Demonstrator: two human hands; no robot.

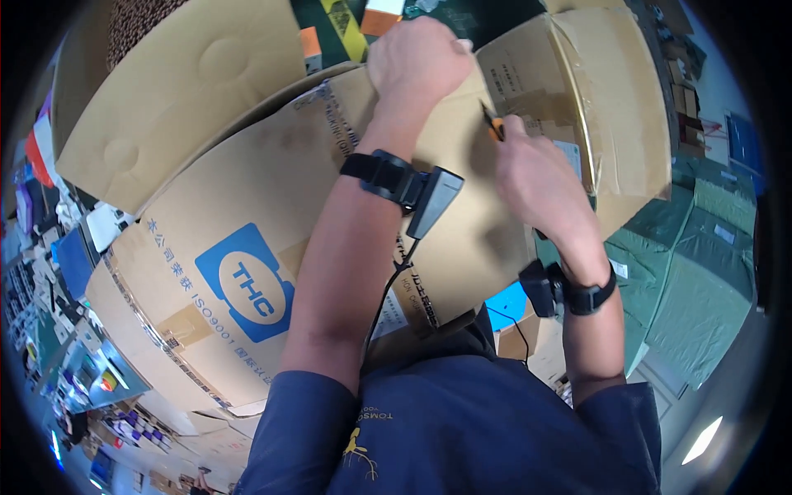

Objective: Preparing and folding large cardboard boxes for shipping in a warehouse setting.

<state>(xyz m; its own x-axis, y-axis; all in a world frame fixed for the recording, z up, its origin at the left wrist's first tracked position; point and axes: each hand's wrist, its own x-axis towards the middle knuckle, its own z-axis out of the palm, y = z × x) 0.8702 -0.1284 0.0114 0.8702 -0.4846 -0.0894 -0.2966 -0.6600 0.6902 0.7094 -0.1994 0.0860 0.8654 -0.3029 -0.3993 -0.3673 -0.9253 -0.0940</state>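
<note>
A large brown cardboard box point(206, 272) fills the middle, with printing and strips of tape across its near side. My left hand point(419, 59) is closed over the far edge of its cardboard, the fingertips mostly hidden behind the knuckles. To the right, my right hand point(540, 169) is wrapped around a utility knife point(495, 128) with an orange and black body. The knife's dark tip points up and left, close to the plain cardboard panel. Whether the tip touches the cardboard I cannot tell.
An open flap point(190, 99) rises at the far left. Another opened carton point(619, 91) stands at the far right. Green-wrapped packages point(701, 272) are stacked on the right. Yellow-black tape point(345, 29) crosses the dark green surface beyond. A cluttered bench point(74, 313) lies left.
</note>
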